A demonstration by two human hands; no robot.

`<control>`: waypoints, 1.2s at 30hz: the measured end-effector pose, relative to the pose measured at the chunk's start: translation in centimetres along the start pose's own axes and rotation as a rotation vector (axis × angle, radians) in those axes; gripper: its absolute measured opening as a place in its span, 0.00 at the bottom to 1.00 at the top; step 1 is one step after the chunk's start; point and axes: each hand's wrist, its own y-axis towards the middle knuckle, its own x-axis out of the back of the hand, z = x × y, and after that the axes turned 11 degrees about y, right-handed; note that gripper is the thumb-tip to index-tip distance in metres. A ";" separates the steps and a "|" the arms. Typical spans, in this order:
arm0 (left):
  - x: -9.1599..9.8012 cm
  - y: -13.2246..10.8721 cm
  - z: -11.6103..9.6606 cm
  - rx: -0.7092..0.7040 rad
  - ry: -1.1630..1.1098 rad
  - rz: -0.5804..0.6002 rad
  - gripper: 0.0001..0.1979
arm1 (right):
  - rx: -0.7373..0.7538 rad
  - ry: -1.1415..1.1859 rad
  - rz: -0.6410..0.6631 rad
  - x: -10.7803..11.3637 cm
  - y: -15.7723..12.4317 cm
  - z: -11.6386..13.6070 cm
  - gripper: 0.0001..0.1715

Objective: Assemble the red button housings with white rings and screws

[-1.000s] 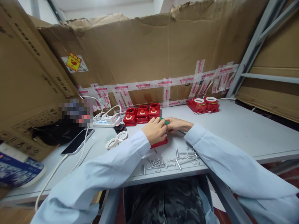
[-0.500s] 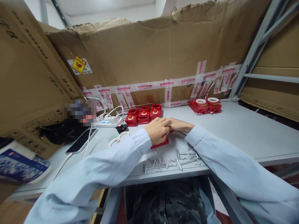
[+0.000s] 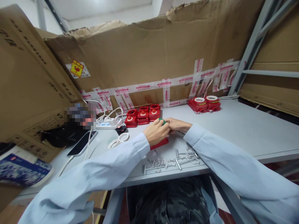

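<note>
My left hand (image 3: 157, 132) is bent over a red housing (image 3: 161, 143), largely covering it. Between its curled fingers and my right fingertips shows a small green-and-yellow piece (image 3: 162, 121), perhaps a handle. My right hand (image 3: 177, 125) is closed and meets the left from the right side. A thin dark rod (image 3: 181, 133) pokes out under my right wrist; what the right fingers grip is hidden. Nearer the table edge lie loose screws (image 3: 160, 162) and T-shaped metal pieces (image 3: 178, 164).
Behind my hands stand several red housings (image 3: 143, 115); two more with white rings (image 3: 205, 104) sit back right. Leftward are white rings (image 3: 119, 140), a power strip (image 3: 108, 123), a phone (image 3: 82, 143) and a cable. Cardboard (image 3: 140, 59) walls the table (image 3: 243, 130).
The view has shifted slightly. My left fingers have moved a little, so more of the green piece shows. My right hand stays in nearly the same place.
</note>
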 end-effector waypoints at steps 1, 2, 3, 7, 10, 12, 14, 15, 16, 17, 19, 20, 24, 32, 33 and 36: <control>-0.1 -0.1 0.0 -0.010 0.001 -0.010 0.13 | -0.001 0.000 0.002 0.0 0.0 0.0 0.12; -0.3 -0.1 0.1 -0.017 -0.001 -0.021 0.14 | -0.001 0.000 0.004 -0.1 -0.1 0.1 0.11; -0.4 -0.2 0.2 -0.019 -0.005 -0.031 0.14 | -0.001 0.001 0.005 -0.1 -0.1 0.1 0.10; -0.9 -0.9 0.9 0.043 -0.061 -0.052 0.16 | 0.013 0.006 0.003 -0.3 -0.3 0.2 0.07; -1.0 -1.9 1.7 0.090 -0.156 -0.051 0.17 | 0.029 0.005 -0.018 -0.7 -0.6 0.3 0.09; -1.0 -2.5 2.1 0.086 -0.256 -0.065 0.16 | 0.042 0.000 -0.042 -1.1 -0.9 0.5 0.11; -0.9 -3.0 2.3 0.086 -0.349 -0.085 0.13 | 0.060 -0.009 -0.072 -1.4 -1.2 0.6 0.12; -0.8 -3.2 2.3 0.094 -0.380 -0.091 0.12 | 0.068 -0.013 -0.084 -1.6 -1.3 0.6 0.13; -0.8 -3.2 2.3 0.103 -0.398 -0.089 0.12 | 0.073 -0.016 -0.091 -1.7 -1.4 0.5 0.13; -0.6 -3.2 2.2 0.107 -0.408 -0.077 0.12 | 0.075 -0.016 -0.094 -1.7 -1.4 0.5 0.14; -0.4 -2.8 2.1 0.101 -0.412 -0.036 0.10 | 0.069 -0.009 -0.092 -1.8 -1.4 0.3 0.14; -0.2 -2.6 2.0 0.095 -0.410 -0.013 0.09 | 0.062 -0.005 -0.088 -1.7 -1.3 0.2 0.13; 0.3 -1.7 1.9 0.095 -0.409 0.059 0.07 | 0.027 0.008 -0.065 -1.4 -1.0 -0.2 0.09; 1.1 -1.8 0.6 0.146 -0.248 0.154 0.10 | 0.016 0.019 -0.076 -1.3 -1.1 -0.2 0.07; 1.1 -1.9 0.4 0.170 -0.230 0.147 0.11 | 0.018 0.017 -0.076 -1.3 -1.1 -0.1 0.07; 1.1 -2.5 -0.3 0.236 -0.214 0.091 0.11 | 0.013 0.009 -0.071 -1.4 -1.3 0.1 0.05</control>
